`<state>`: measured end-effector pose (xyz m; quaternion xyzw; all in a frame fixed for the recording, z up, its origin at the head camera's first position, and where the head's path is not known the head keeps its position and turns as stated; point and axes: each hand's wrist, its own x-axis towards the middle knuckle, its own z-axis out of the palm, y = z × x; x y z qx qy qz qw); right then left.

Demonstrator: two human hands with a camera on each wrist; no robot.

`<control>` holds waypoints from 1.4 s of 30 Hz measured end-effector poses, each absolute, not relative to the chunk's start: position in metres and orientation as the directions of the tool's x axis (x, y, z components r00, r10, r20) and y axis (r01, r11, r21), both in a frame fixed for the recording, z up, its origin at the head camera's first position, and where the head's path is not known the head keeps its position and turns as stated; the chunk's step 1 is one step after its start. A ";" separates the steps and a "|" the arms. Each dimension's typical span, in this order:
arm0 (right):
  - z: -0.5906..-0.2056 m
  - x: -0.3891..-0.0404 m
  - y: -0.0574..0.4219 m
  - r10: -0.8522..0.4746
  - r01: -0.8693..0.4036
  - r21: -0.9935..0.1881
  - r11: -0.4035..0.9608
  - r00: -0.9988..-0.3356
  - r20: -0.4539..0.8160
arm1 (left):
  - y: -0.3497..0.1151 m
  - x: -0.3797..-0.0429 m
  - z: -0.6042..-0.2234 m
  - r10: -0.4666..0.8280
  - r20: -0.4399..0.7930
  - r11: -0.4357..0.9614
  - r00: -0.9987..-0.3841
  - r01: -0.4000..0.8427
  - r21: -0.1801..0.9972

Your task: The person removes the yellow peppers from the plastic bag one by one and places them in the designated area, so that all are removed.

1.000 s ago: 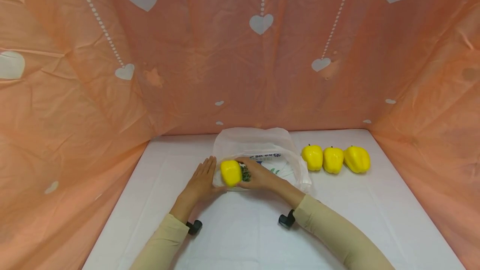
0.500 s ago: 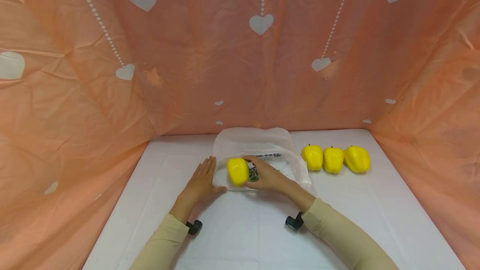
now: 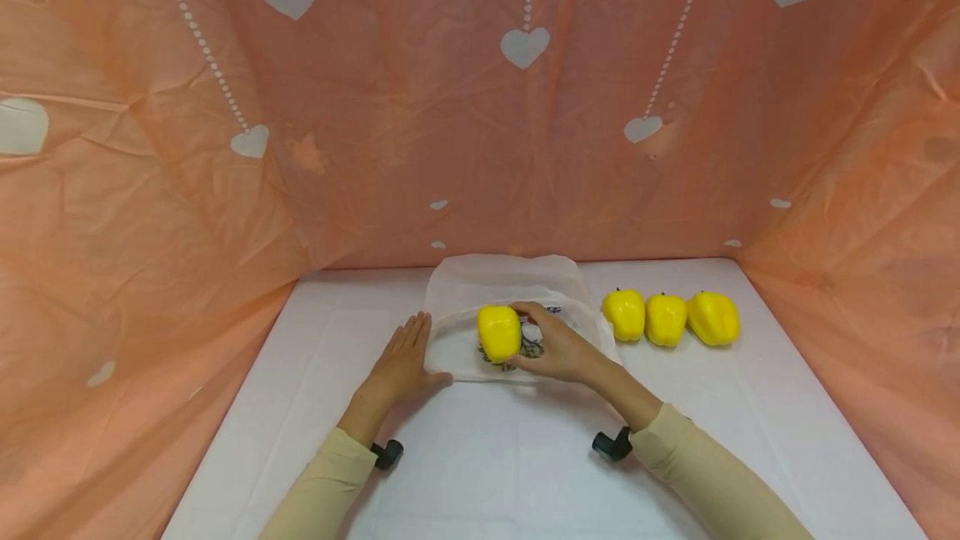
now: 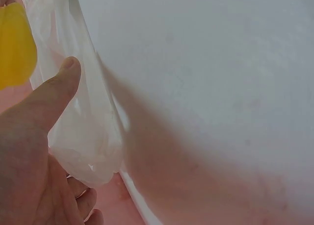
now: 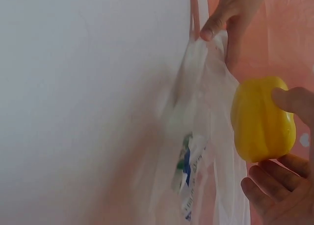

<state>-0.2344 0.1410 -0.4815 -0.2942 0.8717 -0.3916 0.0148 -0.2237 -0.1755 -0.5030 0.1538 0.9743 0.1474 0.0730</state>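
A yellow bell pepper (image 3: 498, 334) is gripped between the thumb and fingers of my right hand (image 3: 561, 346), held above a white plastic bag (image 3: 457, 354). In the right wrist view the same pepper (image 5: 262, 119) hangs apart from the bag (image 5: 216, 137). The bag lies flat with printed lettering and a leafy picture, partly covered by the pepper and hand. My left hand (image 3: 401, 365) rests at the bag's left edge, fingers straight and thumb spread. In the left wrist view the thumb of this hand (image 4: 29, 151) lies against the bag's translucent plastic (image 4: 88, 122).
Three more yellow bell peppers stand in a row right of the bag: a near one (image 3: 624, 315), a middle one (image 3: 666, 320) and an outer one (image 3: 714, 318). A white cloth (image 3: 495, 465) covers the table. An orange curtain with hearts (image 3: 405, 123) encloses the back and sides.
My right hand has carried the yellow bell pepper to the right and slightly away from me, over the bag's middle. The left hand has stayed in place.
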 end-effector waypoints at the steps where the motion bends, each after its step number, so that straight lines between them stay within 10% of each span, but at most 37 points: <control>1: -0.481 -0.234 0.143 -0.519 -0.498 -0.693 0.521 -0.829 0.206 | -0.176 -0.224 -0.503 0.321 -0.096 0.909 -0.942 0.278 0.309; 42: -0.459 -0.222 0.235 -0.356 -0.464 -0.709 0.530 -0.881 0.311 | -0.175 -0.223 -0.502 0.346 -0.060 0.892 -0.936 0.309 0.329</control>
